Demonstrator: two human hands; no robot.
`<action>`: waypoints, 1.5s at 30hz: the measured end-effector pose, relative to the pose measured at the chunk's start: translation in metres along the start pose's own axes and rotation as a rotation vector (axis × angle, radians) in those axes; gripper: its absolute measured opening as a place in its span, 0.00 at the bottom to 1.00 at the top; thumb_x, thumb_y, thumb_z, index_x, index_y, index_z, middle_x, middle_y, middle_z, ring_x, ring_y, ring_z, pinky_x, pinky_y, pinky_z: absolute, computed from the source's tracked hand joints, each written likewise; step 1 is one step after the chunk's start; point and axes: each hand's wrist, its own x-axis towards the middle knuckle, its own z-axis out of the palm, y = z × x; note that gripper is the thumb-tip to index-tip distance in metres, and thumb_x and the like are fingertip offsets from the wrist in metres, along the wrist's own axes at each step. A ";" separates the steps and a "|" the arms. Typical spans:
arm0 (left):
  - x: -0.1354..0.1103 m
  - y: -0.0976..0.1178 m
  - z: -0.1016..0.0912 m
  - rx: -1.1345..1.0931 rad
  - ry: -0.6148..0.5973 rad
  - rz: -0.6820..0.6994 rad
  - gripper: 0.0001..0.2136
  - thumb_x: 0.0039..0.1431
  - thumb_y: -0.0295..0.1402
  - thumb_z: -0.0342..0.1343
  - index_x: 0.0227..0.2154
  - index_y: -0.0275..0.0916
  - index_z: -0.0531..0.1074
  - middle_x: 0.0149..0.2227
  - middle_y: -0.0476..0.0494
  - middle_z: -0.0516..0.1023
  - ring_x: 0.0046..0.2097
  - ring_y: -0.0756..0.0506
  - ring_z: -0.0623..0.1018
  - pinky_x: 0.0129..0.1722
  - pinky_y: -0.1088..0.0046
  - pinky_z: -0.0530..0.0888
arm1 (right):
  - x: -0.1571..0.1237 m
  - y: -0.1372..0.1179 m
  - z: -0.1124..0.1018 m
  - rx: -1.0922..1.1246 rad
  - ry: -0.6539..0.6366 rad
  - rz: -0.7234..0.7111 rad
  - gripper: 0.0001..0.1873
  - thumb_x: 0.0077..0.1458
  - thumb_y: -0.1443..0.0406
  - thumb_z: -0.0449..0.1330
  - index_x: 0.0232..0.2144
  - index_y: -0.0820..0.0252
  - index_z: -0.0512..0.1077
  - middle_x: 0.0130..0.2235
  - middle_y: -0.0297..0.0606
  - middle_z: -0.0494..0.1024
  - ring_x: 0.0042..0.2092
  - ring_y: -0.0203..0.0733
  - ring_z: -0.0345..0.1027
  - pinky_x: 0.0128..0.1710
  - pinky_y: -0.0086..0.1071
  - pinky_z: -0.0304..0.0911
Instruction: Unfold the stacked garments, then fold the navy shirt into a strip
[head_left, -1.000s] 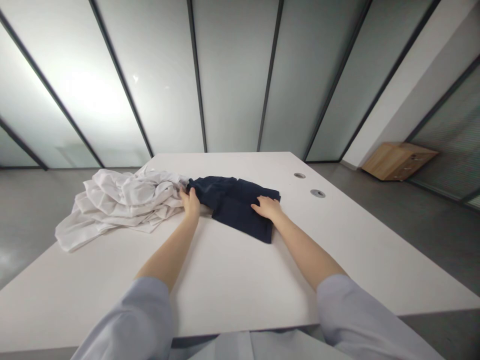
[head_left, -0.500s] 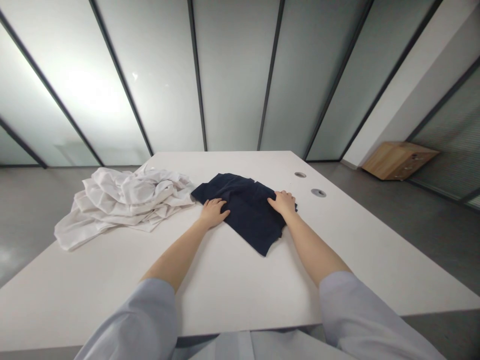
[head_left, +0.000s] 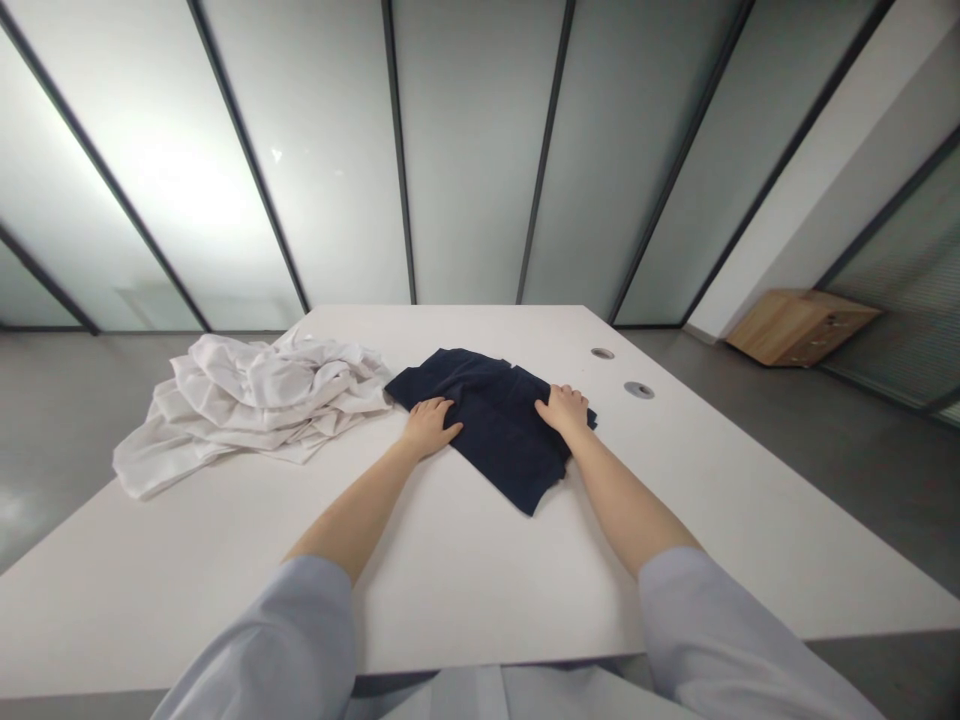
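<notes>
A dark navy cloth (head_left: 495, 420), perhaps a folded garment, lies slightly rumpled on the white table (head_left: 480, 590). My left hand (head_left: 430, 427) rests on its left edge, fingers stretched out and thumb apart. On the right edge of the same cloth lies my right hand (head_left: 566, 408), also flat with the fingers extended. Neither hand has its fingers wrapped round the fabric. One corner of the cloth points toward me between my forearms.
A heap of crumpled white fabric (head_left: 255, 395) lies to the left and hangs over the table's edge. Two round cable holes, a farther one (head_left: 602, 353) and a nearer one (head_left: 639, 390), sit at the right. A wooden cabinet (head_left: 799, 328) stands on the floor beyond.
</notes>
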 end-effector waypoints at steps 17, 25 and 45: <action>-0.001 0.006 -0.007 0.000 0.092 0.013 0.40 0.50 0.39 0.62 0.64 0.36 0.52 0.65 0.29 0.56 0.64 0.32 0.59 0.61 0.54 0.60 | -0.017 -0.037 -0.026 0.445 0.102 -0.374 0.10 0.57 0.65 0.54 0.37 0.60 0.74 0.37 0.42 0.79 0.40 0.45 0.71 0.46 0.38 0.60; -0.005 0.011 -0.012 0.079 -0.037 0.286 0.25 0.47 0.25 0.59 0.52 0.42 0.72 0.65 0.40 0.59 0.64 0.35 0.60 0.62 0.57 0.63 | -0.039 -0.078 -0.037 1.005 -0.700 -0.719 0.12 0.53 0.56 0.60 0.34 0.57 0.77 0.35 0.37 0.80 0.38 0.42 0.73 0.42 0.35 0.66; -0.001 -0.023 -0.033 -0.167 0.444 -0.158 0.12 0.47 0.26 0.51 0.33 0.38 0.75 0.41 0.40 0.80 0.45 0.40 0.78 0.48 0.63 0.73 | 0.016 0.019 0.000 0.327 -0.272 0.148 0.33 0.64 0.49 0.36 0.60 0.57 0.65 0.61 0.49 0.65 0.64 0.57 0.51 0.61 0.63 0.37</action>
